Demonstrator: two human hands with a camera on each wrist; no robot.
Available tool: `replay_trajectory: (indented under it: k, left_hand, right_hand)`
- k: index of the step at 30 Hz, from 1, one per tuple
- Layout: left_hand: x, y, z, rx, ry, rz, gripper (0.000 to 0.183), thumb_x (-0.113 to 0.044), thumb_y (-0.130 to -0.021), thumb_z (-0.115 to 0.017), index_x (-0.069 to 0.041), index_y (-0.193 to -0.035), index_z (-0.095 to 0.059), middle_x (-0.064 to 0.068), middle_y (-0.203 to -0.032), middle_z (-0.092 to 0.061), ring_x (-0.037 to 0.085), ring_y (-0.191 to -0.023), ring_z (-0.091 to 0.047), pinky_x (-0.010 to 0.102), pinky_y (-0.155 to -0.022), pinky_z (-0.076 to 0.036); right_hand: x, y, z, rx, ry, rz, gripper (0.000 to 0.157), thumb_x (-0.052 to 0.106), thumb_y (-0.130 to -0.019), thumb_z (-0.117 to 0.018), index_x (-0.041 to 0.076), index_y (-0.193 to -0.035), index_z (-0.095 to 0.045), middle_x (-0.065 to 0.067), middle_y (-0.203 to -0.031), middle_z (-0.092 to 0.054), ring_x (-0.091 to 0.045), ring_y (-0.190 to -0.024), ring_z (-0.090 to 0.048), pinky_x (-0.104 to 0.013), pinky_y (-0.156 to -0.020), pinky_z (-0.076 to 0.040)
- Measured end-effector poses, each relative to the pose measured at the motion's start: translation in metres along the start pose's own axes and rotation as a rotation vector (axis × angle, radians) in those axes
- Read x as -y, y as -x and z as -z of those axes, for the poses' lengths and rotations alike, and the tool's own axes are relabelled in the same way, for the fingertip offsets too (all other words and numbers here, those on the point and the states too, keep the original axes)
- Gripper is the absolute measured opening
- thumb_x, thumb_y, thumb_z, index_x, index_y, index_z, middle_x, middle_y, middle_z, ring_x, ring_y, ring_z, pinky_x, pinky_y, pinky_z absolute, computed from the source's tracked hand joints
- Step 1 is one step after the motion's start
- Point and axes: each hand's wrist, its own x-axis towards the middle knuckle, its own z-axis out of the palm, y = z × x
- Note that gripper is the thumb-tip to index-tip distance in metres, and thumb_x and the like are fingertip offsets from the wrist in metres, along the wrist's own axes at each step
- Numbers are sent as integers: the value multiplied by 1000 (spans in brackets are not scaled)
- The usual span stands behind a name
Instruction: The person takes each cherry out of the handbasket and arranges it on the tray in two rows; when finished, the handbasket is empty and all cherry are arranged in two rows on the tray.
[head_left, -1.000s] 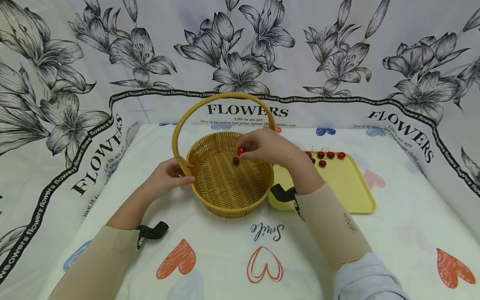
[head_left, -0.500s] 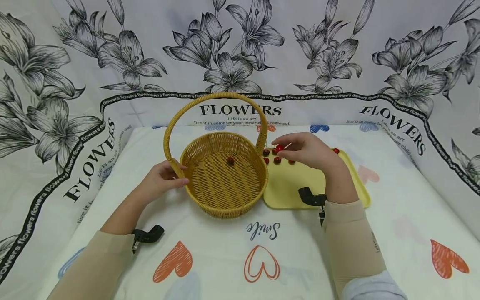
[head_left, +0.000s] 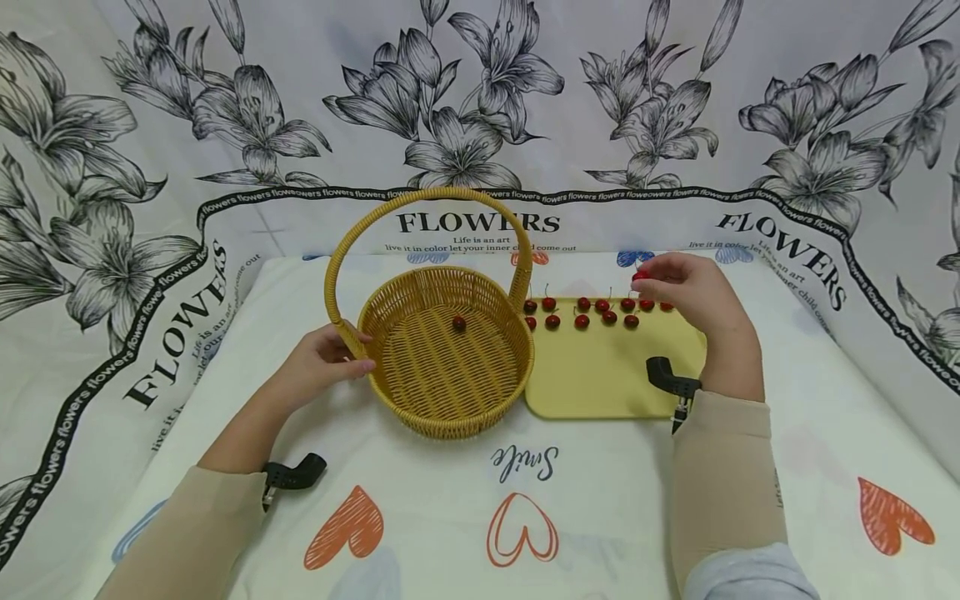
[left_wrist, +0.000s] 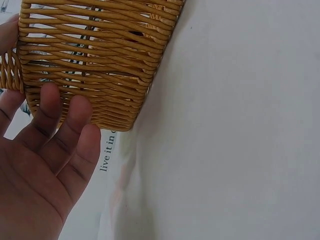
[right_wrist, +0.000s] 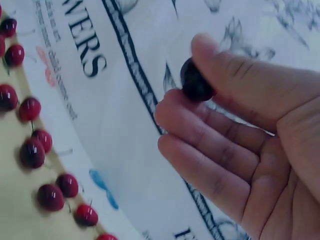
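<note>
A yellow wicker basket (head_left: 446, 421) with a tall arched handle stands on the table, one dark red cherry (head_left: 459, 323) lying inside it. My left hand (head_left: 318, 367) grips the basket's left side at the foot of the handle; in the left wrist view, several fingers (left_wrist: 80, 112) lie close to the outer weave. Between thumb and fingertips, my right hand (head_left: 697, 292) pinches another cherry (right_wrist: 195, 80) above the far right part of the yellow tray (head_left: 600, 383). Several stemmed cherries (head_left: 582, 321) sit in two rough rows along the tray's far edge.
The tray stands directly right of the basket, close against it. A white tablecloth (head_left: 420, 517) with hearts and lettering covers the table. Behind rises a white flower-printed cloth backdrop (head_left: 300, 225). Each wrist wears a black camera mount (head_left: 296, 472).
My right hand has moved from over the basket rightwards across the tray, carrying a cherry. One cherry stays in the basket. My left hand keeps its hold, and the view has shifted slightly.
</note>
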Motion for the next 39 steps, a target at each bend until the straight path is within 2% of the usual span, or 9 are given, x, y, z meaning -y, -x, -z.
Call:
replay_trajectory:
  k: [3,6,11,17,21,26,32,39]
  left_hand:
    - [0,0,0,2,2,-6,35,5,-90,-75,15,-119,-58,20,-106,-63,18,-84,-64,25,-69,-55]
    - [0,0,0,6,9,-11,35,6,-89,-75,16,-119,-58,21,-105,-62,18,-83,-64,25,-68,-55]
    - [1,1,0,3,7,-5,36,5,-89,-76,15,-119,-58,21,-105,-62,18,-84,-63,25,-68,-55]
    - [2,0,0,-1,-6,7,36,4,-89,-76,13,-120,-59,22,-107,-62,18,-84,-64,26,-69,-55]
    - [3,0,1,-3,-9,11,36,3,-89,-77,13,-120,-59,23,-107,-62,18,-84,-64,26,-68,-56]
    - [2,-1,0,1,5,5,34,4,-89,-77,11,-118,-61,17,-104,-63,18,-83,-64,26,-68,-56]
    - [1,-2,0,4,10,-12,33,5,-89,-76,12,-118,-60,17,-104,-63,18,-83,-63,25,-68,-55]
    - [1,-1,0,2,5,-1,33,4,-89,-76,11,-118,-61,19,-106,-62,18,-84,-63,25,-68,-55]
  right_hand:
    - [-18,-3,6,7,21,-68,58,49,-94,-73,9,-133,-62,-14,-123,-69,-34,-112,-59,-56,-101,-40]
    - [-34,-7,7,15,62,-120,56,44,-96,-72,5,-135,-60,-18,-126,-68,-37,-116,-59,-60,-105,-38]
    - [-57,-14,2,27,124,-151,53,39,-98,-71,0,-131,-61,-21,-119,-69,-38,-108,-63,-52,-95,-46]
    - [-72,-19,-9,58,178,-151,48,34,-97,-73,-1,-127,-63,-20,-116,-64,-33,-101,-58,-45,-89,-46]
    - [-79,-21,-16,66,193,-182,40,33,-96,-72,1,-120,-65,-18,-116,-59,-33,-103,-50,-43,-88,-42]
    - [-85,-24,-20,60,250,-191,39,36,-96,-72,0,-111,-67,-20,-116,-58,-37,-107,-47,-48,-94,-38]
    - [-84,-22,-18,64,261,-196,44,40,-96,-72,0,-113,-68,-22,-122,-58,-38,-112,-47,-52,-101,-38]
    - [-74,-16,-6,64,253,-181,50,39,-97,-71,-2,-124,-63,-26,-131,-55,-42,-119,-47,-58,-106,-36]
